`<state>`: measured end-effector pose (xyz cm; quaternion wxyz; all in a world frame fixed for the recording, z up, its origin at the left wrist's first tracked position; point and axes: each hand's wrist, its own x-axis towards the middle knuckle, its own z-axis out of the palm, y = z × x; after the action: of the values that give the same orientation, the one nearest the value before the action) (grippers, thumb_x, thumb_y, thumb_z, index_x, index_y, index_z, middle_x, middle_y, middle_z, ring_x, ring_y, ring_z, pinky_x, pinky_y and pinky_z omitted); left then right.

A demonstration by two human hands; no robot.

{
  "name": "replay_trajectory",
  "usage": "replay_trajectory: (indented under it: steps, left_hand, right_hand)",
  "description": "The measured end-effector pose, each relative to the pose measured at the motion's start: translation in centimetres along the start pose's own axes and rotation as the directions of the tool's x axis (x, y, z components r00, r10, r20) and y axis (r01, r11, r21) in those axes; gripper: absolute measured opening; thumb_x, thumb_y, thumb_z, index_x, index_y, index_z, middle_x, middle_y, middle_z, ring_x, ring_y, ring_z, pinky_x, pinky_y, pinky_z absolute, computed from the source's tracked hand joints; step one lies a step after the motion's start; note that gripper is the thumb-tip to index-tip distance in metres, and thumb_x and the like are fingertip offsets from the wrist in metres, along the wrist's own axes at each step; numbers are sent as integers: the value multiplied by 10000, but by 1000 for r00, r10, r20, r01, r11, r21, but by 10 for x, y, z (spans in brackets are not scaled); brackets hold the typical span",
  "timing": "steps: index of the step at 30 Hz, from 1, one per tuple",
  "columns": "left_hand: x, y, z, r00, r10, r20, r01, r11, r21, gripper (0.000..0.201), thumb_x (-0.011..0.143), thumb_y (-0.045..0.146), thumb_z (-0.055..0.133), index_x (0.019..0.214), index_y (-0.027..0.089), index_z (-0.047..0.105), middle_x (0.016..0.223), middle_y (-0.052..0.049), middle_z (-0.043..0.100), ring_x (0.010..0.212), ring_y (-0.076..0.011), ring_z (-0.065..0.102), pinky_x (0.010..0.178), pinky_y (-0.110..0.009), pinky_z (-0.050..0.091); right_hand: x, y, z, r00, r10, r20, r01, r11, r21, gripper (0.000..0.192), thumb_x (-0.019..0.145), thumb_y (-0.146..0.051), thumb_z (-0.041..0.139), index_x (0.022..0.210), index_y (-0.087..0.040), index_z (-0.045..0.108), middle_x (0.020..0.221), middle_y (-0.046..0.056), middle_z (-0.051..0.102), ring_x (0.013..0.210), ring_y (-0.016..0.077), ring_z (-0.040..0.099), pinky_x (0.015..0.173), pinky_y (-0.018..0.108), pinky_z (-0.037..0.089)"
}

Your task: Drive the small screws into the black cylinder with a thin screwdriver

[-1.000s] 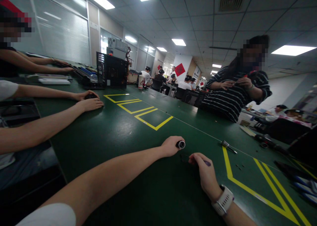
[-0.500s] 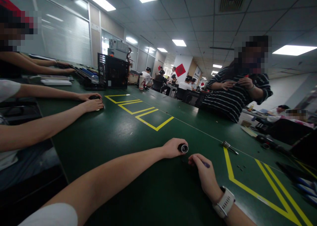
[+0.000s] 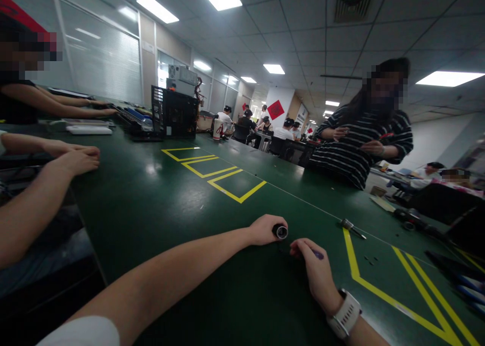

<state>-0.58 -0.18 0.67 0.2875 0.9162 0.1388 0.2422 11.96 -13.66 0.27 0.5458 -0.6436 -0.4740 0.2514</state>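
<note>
My left hand (image 3: 268, 230) is wrapped round a short black cylinder (image 3: 278, 231), its open end with a pale metal rim facing my right hand. Just to the right, my right hand (image 3: 311, 259) pinches a purple-handled tool (image 3: 318, 254). The rounded handle end sticks out behind the thumb; its working end, near the cylinder, is too dark to make out. A pale watch is strapped on my right wrist. Beyond that hand a metal cylindrical part with a thin shaft (image 3: 353, 228) lies on the green table (image 3: 182, 265).
Several small dark pieces (image 3: 371, 260) lie inside yellow tape lines (image 3: 352, 257) at right. Blue-handled tools (image 3: 470, 285) are at the right edge. A black computer case (image 3: 174, 111) stands far left. A co-worker's hands (image 3: 78, 159) rest at the left table edge; a striped-shirt person (image 3: 356, 139) stands opposite.
My hands keep almost the same pose. The left co-worker's hands have drawn back to the table edge, and the dark object under them is gone from view. The person opposite has moved their hands apart.
</note>
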Motion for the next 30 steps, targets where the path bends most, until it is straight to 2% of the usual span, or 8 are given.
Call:
replay_trajectory:
  steps: [12, 16, 20, 24, 27, 30]
  left_hand:
    - [-1, 2, -1, 999, -27, 18, 27, 999, -41, 243, 702, 167, 631, 937, 170, 572, 924, -5, 610, 905, -148, 569, 790, -264, 434]
    - [1, -3, 4, 998, -37, -44, 36, 999, -21, 237, 712, 165, 612, 946, 172, 573, 922, -7, 612, 869, -143, 568, 760, -252, 433]
    - [3, -10, 8, 983, -115, -145, 122, 992, 36, 223, 720, 143, 582, 941, 174, 577, 936, -17, 612, 870, -151, 553, 768, -262, 426]
    - [3, -12, 9, 974, -143, -178, 155, 986, 58, 202, 740, 127, 543, 933, 176, 577, 929, -18, 607, 868, -150, 546, 778, -265, 424]
    - [3, -11, 8, 985, -73, -154, 88, 992, 90, 162, 754, 120, 512, 887, 178, 584, 881, -14, 609, 847, -151, 545, 770, -264, 420]
    - [2, -9, 7, 990, -25, -138, 40, 993, 112, 154, 767, 123, 491, 877, 177, 585, 875, -19, 608, 841, -156, 546, 768, -271, 420]
  right_hand:
    - [0, -3, 0, 998, 33, -54, -33, 999, 1, 235, 752, -356, 529, 658, -175, 646, 631, 34, 625, 652, 207, 572, 609, 310, 418]
    - [-2, -3, -1, 995, -3, -104, 3, 1000, 3, 236, 779, -370, 509, 703, -183, 631, 692, 36, 620, 714, 215, 570, 653, 317, 423]
    - [-6, -4, -2, 976, -118, -184, 119, 993, -5, 198, 793, -374, 527, 831, -194, 601, 762, 29, 611, 781, 214, 567, 708, 316, 421]
    - [-11, -7, 1, 980, -182, -85, 183, 983, -2, 183, 797, -367, 540, 873, -205, 574, 833, 34, 608, 790, 204, 566, 689, 305, 428]
    - [-13, -12, 4, 980, -197, 16, 197, 977, -82, 174, 785, -373, 554, 811, -203, 583, 800, 30, 604, 743, 196, 562, 648, 295, 422]
    - [-12, -15, 6, 979, -196, 47, 201, 968, -148, 173, 782, -369, 554, 800, -200, 581, 794, 32, 597, 722, 195, 560, 622, 295, 423]
